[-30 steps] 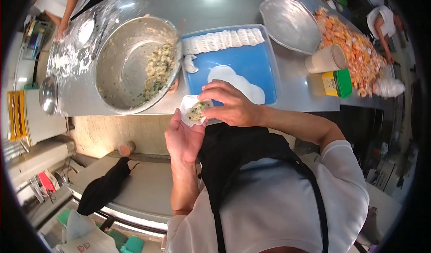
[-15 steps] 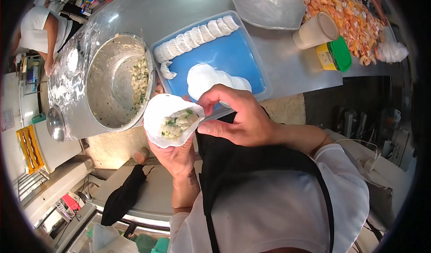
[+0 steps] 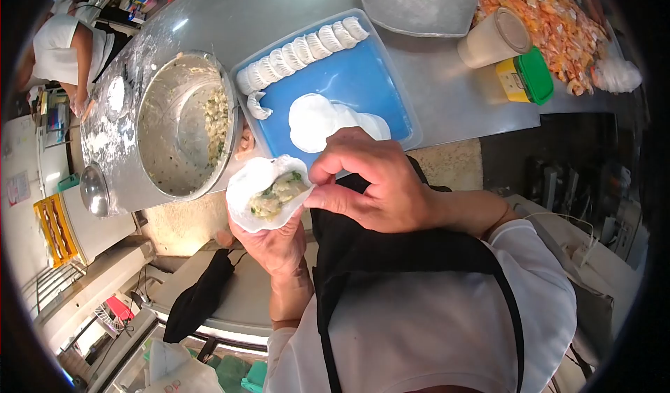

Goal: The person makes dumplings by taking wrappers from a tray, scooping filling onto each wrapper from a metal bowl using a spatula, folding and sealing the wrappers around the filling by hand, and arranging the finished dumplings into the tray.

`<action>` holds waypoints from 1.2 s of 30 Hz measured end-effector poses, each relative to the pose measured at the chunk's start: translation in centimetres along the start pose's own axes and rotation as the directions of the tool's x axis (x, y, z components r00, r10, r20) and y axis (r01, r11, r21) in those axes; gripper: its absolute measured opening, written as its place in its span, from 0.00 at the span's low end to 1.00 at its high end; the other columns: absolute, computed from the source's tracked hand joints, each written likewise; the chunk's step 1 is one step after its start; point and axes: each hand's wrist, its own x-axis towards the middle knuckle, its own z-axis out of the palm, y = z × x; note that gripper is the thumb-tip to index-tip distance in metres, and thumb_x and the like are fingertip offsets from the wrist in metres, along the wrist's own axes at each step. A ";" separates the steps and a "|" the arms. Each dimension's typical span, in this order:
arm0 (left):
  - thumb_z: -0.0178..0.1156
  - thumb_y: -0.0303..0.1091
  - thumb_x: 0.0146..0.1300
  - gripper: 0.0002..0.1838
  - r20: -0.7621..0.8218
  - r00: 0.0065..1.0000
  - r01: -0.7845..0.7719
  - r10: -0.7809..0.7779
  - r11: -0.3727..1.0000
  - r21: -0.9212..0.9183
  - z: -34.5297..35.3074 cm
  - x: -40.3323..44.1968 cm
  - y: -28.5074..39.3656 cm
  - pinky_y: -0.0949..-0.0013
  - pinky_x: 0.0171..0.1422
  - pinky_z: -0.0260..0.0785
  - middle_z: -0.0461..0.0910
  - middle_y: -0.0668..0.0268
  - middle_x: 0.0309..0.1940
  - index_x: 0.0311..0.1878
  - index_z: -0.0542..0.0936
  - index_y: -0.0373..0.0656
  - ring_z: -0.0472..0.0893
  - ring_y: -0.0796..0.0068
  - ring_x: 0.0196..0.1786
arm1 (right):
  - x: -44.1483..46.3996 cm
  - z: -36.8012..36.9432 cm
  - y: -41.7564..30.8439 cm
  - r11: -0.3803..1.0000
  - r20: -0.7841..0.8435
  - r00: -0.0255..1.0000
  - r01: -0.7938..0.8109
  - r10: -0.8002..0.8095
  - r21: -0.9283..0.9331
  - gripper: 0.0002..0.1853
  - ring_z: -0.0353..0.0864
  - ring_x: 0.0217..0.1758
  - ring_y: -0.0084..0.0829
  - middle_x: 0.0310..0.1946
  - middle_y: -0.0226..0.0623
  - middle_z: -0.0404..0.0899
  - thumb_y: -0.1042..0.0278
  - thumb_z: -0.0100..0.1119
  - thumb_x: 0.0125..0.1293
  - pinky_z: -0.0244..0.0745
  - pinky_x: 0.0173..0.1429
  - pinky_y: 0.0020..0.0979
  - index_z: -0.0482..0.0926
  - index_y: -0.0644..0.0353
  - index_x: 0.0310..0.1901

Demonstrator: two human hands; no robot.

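Observation:
A round white wrapper (image 3: pixel 244 184) with pale filling flecked green lies in my left hand (image 3: pixel 278 248), whose fingers cup it from below. Its far edge is raised in small folds. My right hand (image 3: pixel 377 187) pinches the wrapper's right edge between thumb and forefinger. Beyond my hands is a blue tray (image 3: pixel 335 79) with a row of pleated dumplings (image 3: pixel 293 53) along its far side. One separate dumpling (image 3: pixel 259 106) sits at the tray's left edge. Flat white wrappers (image 3: pixel 312 119) overlap in the tray, partly hidden behind my right hand.
A large metal bowl (image 3: pixel 159 124) of filling stands left of the tray. At the right are a metal pan (image 3: pixel 417 2), a tan container (image 3: pixel 488 39), a green-lidded tub (image 3: pixel 536 76) and an orange heap (image 3: pixel 541 20). A co-worker (image 3: pixel 63 50) stands at far left.
Between one second and half a second ago, the wrapper opened out wider in my left hand. Since then its far edge has folded up, with my right hand pinching the right edge. The view has shifted.

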 end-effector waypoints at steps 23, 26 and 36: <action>0.85 0.31 0.42 0.39 -0.082 0.997 0.005 0.006 0.992 0.126 0.1 -0.8 1.0 0.65 0.60 0.75 0.79 0.55 0.52 0.57 0.74 0.33 0.81 0.67 0.50 | 0.6 -1.7 -0.3 0.991 0.264 0.964 -0.058 0.025 0.118 0.10 0.84 0.37 0.40 0.34 0.36 0.84 0.71 0.74 0.62 0.80 0.57 0.42 0.81 0.62 0.38; 0.77 0.24 0.51 0.40 0.121 0.992 -0.053 0.029 0.977 0.205 -1.9 -1.1 0.8 0.53 0.72 0.68 0.76 0.48 0.60 0.67 0.69 0.30 0.79 0.55 0.61 | 0.8 -1.7 -0.2 0.991 0.273 0.962 -0.052 0.017 0.123 0.10 0.84 0.35 0.39 0.33 0.37 0.84 0.68 0.73 0.63 0.78 0.52 0.41 0.81 0.63 0.38; 0.75 0.31 0.54 0.38 0.161 0.985 -0.084 0.065 0.990 0.113 -0.6 -0.7 1.8 0.55 0.70 0.68 0.76 0.49 0.58 0.66 0.70 0.30 0.79 0.57 0.60 | 1.1 -1.5 0.1 0.989 0.210 0.978 -0.008 -0.022 0.144 0.11 0.85 0.32 0.35 0.31 0.39 0.84 0.67 0.72 0.65 0.76 0.37 0.33 0.81 0.64 0.38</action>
